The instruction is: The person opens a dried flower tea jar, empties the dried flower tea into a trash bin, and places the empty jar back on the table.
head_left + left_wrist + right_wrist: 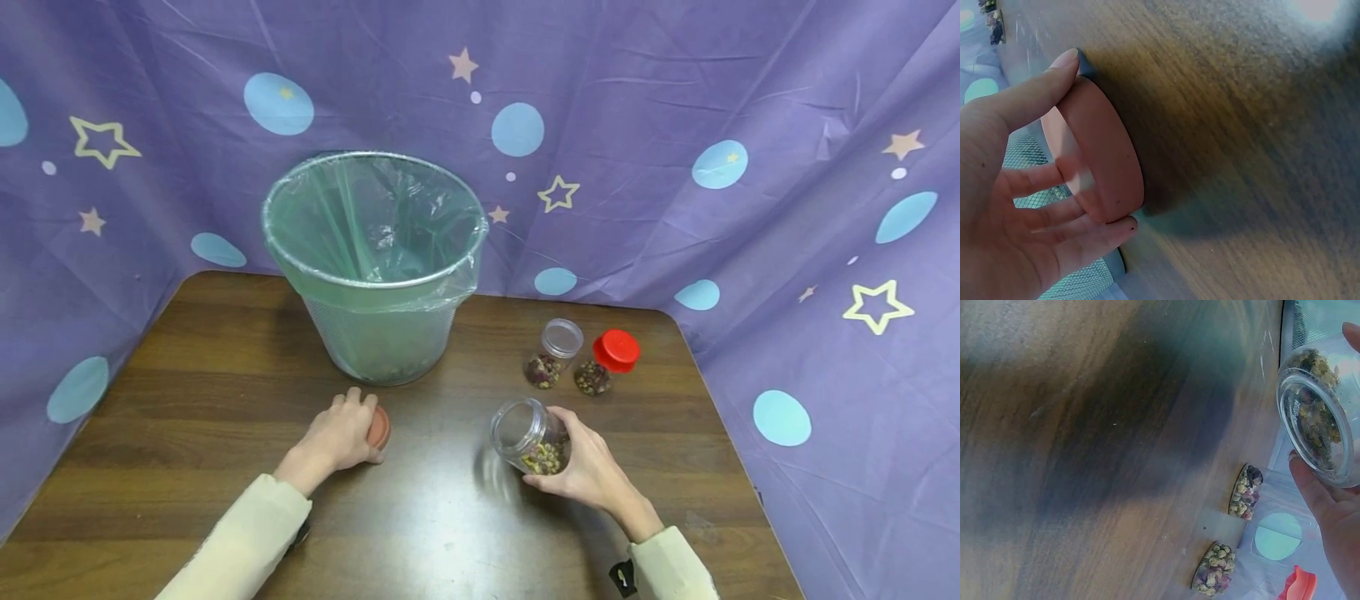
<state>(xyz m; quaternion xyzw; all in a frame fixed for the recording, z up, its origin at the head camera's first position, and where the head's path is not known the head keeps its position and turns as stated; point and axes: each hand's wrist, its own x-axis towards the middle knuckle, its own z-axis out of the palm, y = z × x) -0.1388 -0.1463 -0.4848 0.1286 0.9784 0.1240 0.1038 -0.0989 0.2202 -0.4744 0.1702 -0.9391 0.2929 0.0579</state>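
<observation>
Uncapping appears complete: the clear jar [531, 440], its dried flowers [545, 458] still inside, is tilted above the surface [442, 517] with the fingers of the right hand [591, 468] clamped around it, while those of the left hand [337, 433] grip the orange lid [379, 428] near the bin [382, 337].

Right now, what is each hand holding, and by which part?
The left hand holds an orange lid by its edge; the right hand holds a clear jar around its side.
</observation>
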